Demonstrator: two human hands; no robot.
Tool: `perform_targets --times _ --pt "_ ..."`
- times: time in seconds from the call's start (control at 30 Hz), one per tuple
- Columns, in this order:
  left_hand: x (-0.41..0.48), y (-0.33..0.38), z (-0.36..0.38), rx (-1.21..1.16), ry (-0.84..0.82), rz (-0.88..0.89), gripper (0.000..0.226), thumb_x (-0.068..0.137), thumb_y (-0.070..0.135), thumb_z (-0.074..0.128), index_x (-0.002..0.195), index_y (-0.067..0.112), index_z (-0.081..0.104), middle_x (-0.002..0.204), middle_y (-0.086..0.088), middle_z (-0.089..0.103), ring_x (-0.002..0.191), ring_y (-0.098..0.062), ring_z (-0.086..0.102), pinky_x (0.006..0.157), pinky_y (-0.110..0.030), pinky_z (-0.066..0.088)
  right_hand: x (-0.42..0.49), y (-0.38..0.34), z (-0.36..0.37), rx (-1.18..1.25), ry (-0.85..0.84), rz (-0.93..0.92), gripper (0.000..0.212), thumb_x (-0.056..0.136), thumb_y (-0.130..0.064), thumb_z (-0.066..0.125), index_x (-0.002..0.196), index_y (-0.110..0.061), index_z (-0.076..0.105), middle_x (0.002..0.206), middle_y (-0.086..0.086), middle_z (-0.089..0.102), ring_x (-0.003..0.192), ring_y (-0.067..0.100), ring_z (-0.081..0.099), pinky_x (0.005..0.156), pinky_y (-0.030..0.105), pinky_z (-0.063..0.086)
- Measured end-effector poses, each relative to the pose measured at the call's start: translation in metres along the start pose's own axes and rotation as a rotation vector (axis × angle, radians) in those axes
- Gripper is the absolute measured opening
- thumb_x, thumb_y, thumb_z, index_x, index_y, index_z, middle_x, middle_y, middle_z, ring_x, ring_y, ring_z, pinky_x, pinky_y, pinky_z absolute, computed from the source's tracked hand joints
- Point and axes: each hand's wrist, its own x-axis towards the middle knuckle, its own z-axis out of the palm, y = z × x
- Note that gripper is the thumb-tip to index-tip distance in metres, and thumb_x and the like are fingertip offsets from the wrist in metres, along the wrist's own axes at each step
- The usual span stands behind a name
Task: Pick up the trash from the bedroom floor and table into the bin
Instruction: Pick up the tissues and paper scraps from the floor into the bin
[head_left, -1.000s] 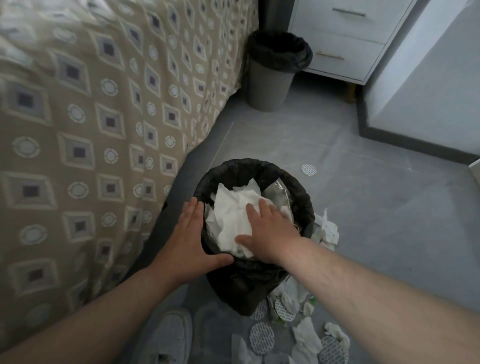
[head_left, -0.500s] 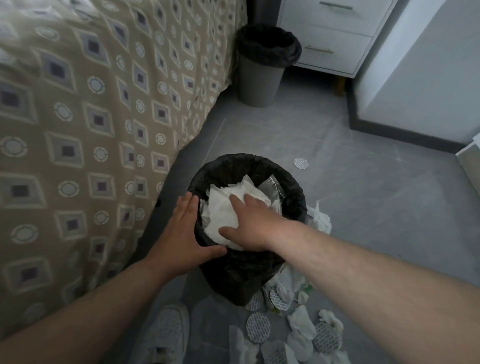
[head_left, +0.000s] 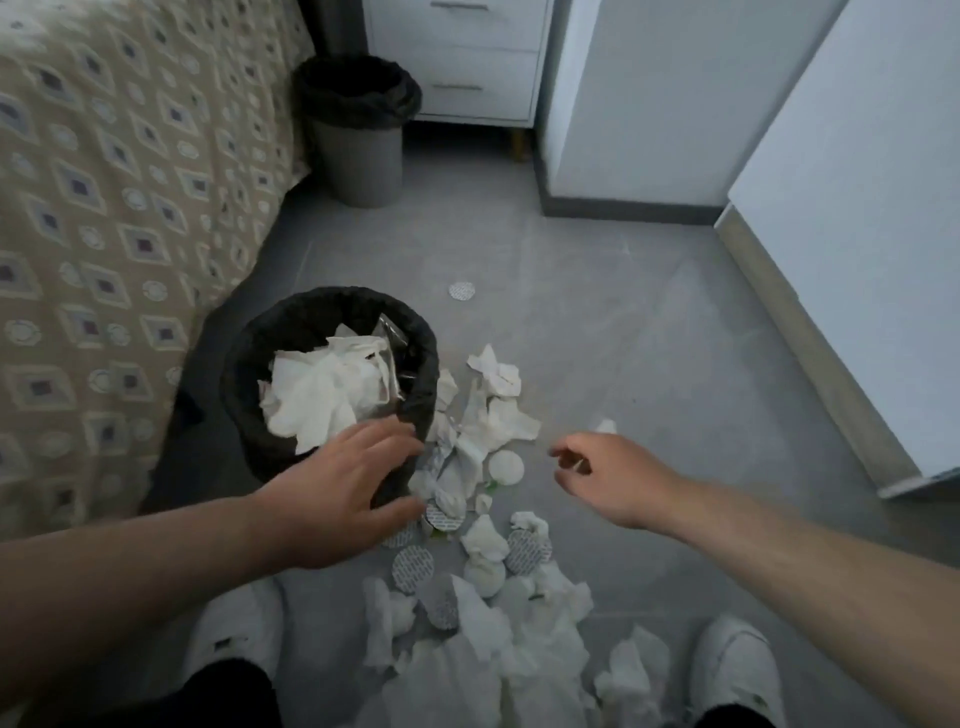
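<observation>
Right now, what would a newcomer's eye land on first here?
The black-lined bin beside the bed, stuffed with white paper, stands out first. Crumpled tissues and round seals litter the floor from its right side down to the shoes. The left hand spreads by the bin's near rim; the right hand hovers just right of the litter.

My bin (head_left: 332, 322) at frame centre-left beside the bed (head_left: 104, 208), tissues (head_left: 322, 389) inside it, scattered trash (head_left: 483, 431) right and below, second bin (head_left: 358, 156) upper centre.
</observation>
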Motion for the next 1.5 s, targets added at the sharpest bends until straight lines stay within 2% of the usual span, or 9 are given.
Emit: perform_targets --times 0.17,0.27,0.53,0.6,0.73,0.93,1.1,1.3,1.5 --pt "0.007 0.02 0.106 -0.11 -0.386 -0.323 0.094 0.055 0.072 0.033 0.134 0.022 0.044 0.14 0.0 0.042 0.129 -0.017 0.04 0.107 -0.024 0.031 -0.015 0.086 0.081 0.019 -0.189 0.172 0.037 0.09 -0.025 0.053 0.126 -0.015 0.056 0.117 0.006 0.065 0.107 0.021 0.059 0.088 0.025 0.043" --pt "0.011 0.016 0.17 -0.318 -0.342 -0.756 0.09 0.046 0.067 0.055 0.124 0.022 0.05 0.129 -0.007 0.053 0.114 -0.024 0.054 0.095 -0.032 0.046 -0.016 0.111 0.115 -0.066 -0.319 0.215 0.046 0.089 -0.03 0.052 0.133 -0.016 0.048 0.132 0.009 0.056 0.12 0.025 0.053 0.095 0.029 0.042" --pt "-0.019 0.042 0.264 -0.407 -0.25 -1.379 0.131 0.048 0.068 0.079 0.149 0.022 0.008 0.15 -0.026 0.013 0.137 -0.041 0.025 0.111 -0.042 0.028 -0.032 0.124 0.164 -0.039 -0.263 0.296 0.04 0.085 -0.037 0.042 0.116 -0.015 0.054 0.117 0.013 0.056 0.111 0.033 0.054 0.089 0.035 0.045" --pt "-0.02 0.048 0.271 -0.408 -0.183 -1.394 0.124 0.052 0.057 0.083 0.148 0.021 0.012 0.147 -0.025 0.016 0.133 -0.042 0.032 0.108 -0.042 0.031 -0.04 0.125 0.172 -0.057 -0.294 0.26 0.047 0.089 -0.04 0.032 0.118 -0.011 0.054 0.12 0.015 0.053 0.112 0.032 0.051 0.092 0.036 0.042" --pt "-0.012 0.047 0.276 -0.467 -0.001 -1.31 0.076 0.062 0.028 0.081 0.126 0.015 0.042 0.125 -0.022 0.038 0.111 -0.04 0.048 0.096 -0.038 0.041 -0.047 0.122 0.182 0.068 -0.245 0.293 0.045 0.087 -0.037 0.054 0.125 -0.015 0.047 0.12 0.01 0.049 0.116 0.028 0.05 0.093 0.03 0.038" --pt "-0.005 0.039 0.266 -0.634 0.073 -1.132 0.019 0.072 0.005 0.062 0.088 0.014 0.056 0.096 -0.011 0.058 0.093 -0.034 0.059 0.072 -0.028 0.04 -0.033 0.106 0.197 0.178 -0.17 0.253 0.084 0.08 -0.05 0.064 0.148 -0.022 0.023 0.145 0.006 0.029 0.132 0.022 0.04 0.108 0.031 0.035" --pt "-0.01 0.034 0.256 -0.699 0.087 -1.029 0.02 0.075 0.005 0.063 0.081 0.021 0.052 0.078 0.004 0.055 0.08 -0.023 0.055 0.065 -0.028 0.037 -0.024 0.09 0.214 0.217 -0.195 0.299 0.095 0.074 -0.038 0.073 0.15 -0.025 0.017 0.138 0.005 0.028 0.127 0.023 0.042 0.104 0.027 0.037" --pt "-0.009 0.027 0.246 -0.705 0.1 -0.987 0.032 0.075 0.015 0.072 0.097 0.016 0.049 0.094 -0.002 0.054 0.08 -0.016 0.052 0.062 -0.027 0.036 -0.02 0.088 0.213 0.262 -0.087 0.319 0.047 0.082 -0.007 0.058 0.128 -0.01 0.053 0.115 0.011 0.054 0.11 0.026 0.056 0.081 0.018 0.034" --pt "0.0 0.012 0.213 -0.518 -0.017 -0.774 0.042 0.074 0.021 0.066 0.11 0.021 0.044 0.107 0.001 0.049 0.091 -0.015 0.052 0.077 -0.026 0.04 -0.008 0.085 0.162 0.185 -0.143 0.192 0.027 0.078 -0.008 0.058 0.104 -0.007 0.065 0.101 0.009 0.067 0.094 0.022 0.061 0.059 0.018 0.031"
